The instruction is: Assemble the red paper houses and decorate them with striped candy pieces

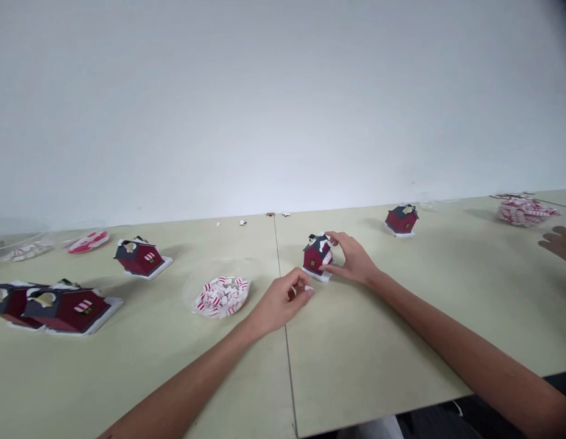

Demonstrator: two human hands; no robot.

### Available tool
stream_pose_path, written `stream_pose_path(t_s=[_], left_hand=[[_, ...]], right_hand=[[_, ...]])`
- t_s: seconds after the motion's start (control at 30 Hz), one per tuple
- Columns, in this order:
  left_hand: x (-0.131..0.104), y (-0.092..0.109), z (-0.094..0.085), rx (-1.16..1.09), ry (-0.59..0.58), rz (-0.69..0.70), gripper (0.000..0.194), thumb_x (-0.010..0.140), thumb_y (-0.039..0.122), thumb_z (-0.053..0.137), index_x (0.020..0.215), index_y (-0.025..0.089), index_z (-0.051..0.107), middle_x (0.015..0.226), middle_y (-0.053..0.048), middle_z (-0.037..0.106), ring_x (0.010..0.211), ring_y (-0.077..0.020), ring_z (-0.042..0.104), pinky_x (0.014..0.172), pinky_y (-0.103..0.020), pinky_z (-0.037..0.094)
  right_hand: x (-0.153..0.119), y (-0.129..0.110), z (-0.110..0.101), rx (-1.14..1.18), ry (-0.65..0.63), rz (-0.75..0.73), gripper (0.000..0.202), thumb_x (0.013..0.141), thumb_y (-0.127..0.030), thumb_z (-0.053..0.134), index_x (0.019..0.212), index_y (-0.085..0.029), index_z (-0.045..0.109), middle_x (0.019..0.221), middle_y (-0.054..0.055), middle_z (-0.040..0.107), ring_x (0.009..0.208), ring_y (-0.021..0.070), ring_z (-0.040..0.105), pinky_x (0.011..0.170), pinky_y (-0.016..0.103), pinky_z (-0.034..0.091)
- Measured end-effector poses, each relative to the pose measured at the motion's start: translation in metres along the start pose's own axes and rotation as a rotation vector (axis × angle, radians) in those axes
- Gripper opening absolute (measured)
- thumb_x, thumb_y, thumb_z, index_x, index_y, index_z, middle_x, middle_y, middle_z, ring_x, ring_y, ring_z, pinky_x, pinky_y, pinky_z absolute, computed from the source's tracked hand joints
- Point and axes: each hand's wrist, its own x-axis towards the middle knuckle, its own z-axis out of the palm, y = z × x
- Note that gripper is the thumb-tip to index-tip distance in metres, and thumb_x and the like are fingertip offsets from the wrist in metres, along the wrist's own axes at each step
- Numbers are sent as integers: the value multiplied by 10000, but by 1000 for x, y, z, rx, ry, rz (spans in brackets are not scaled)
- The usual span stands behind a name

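Bare forearms reach in nearest my camera: the left forearm (186, 378) slants up from the lower left, the right forearm (456, 341) from the lower right. What counts, seen from my end, is how the small dark-red toy house (311, 258), with its blue-grey, snow-trimmed roof and white base, sits between them. It stands upright on the pale green tabletop (378, 390), just right of the dark seam (289, 360), beyond my left hand (280, 302) and to the left of my right hand (353, 257). The right one has hold of it, forefinger at the roof and thumb low on the side, parted only as far as the house requires. The left, nearer the camera, is just in front of it and slightly leftward, thumb and fingertips pinched on a tiny white piece (309, 290); whether its knuckles touch the base, I can't tell. I read no clear long axis in so squat a house, but its red-and-white striped awning (327, 258) lies on the right hand's side. Well left sits a heap of red-and-white striped pieces (221, 297).
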Motion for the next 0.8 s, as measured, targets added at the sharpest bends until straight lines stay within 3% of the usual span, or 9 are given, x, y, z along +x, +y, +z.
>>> stream_pose_path(t_s=[0.17, 0.23, 0.3, 0.37, 0.43, 0.63, 0.8], left_hand=[[-5, -14, 9, -125, 122, 0, 281, 936, 479, 565, 904, 203, 525, 828, 8, 554, 730, -109, 493, 654, -228, 387], [-3, -13, 8, -186, 200, -2, 292, 924, 491, 584, 897, 208, 519, 840, 0, 575, 758, -118, 518, 672, -232, 403], [-1, -13, 7, -240, 294, -36, 311, 913, 515, 584, 892, 216, 502, 819, -1, 572, 735, -123, 514, 651, -236, 403], [1, -16, 5, -281, 376, -71, 319, 912, 530, 571, 892, 223, 485, 797, 3, 558, 703, -124, 497, 627, -237, 396], [1, -20, 3, -306, 418, -80, 318, 913, 529, 571, 899, 223, 486, 793, 5, 549, 698, -122, 493, 624, -235, 396], [-5, -28, -1, -294, 439, -70, 321, 932, 514, 566, 905, 198, 518, 807, 4, 535, 727, -112, 487, 665, -228, 400], [-12, -30, 0, -223, 399, -79, 313, 963, 497, 523, 897, 190, 528, 780, 8, 516, 730, -113, 481, 681, -224, 387]], right_hand=[[-7, -16, 4, 136, -17, -157, 926, 803, -747, 635, 1516, -239, 334, 1175, 134, 615, 1030, 320, 598, 894, 491, 502], [-6, -16, 8, 275, 45, -155, 816, 901, -752, 464, 1518, -233, 340, 1171, 124, 615, 1009, 292, 606, 894, 475, 509], [6, -9, 17, 356, 120, -37, 628, 1000, -651, 324, 1444, -225, 448, 1171, 116, 627, 1014, 264, 617, 898, 441, 514], [32, 6, 30, 271, 121, 150, 471, 1038, -534, 332, 1258, -213, 597, 1150, 102, 657, 1022, 243, 626, 889, 395, 514], [68, 28, 50, 78, 30, 302, 376, 1021, -479, 416, 1086, -202, 661, 1099, 85, 689, 992, 225, 635, 868, 351, 512], [172, 80, 128, -96, -84, 452, 292, 974, -336, 518, 1098, -162, 717, 1076, 128, 707, 1026, 252, 634, 891, 344, 470], [206, 96, 173, -161, -145, 540, 335, 902, -428, 651, 1004, -125, 749, 1121, 204, 680, 1115, 318, 600, 921, 374, 442]])
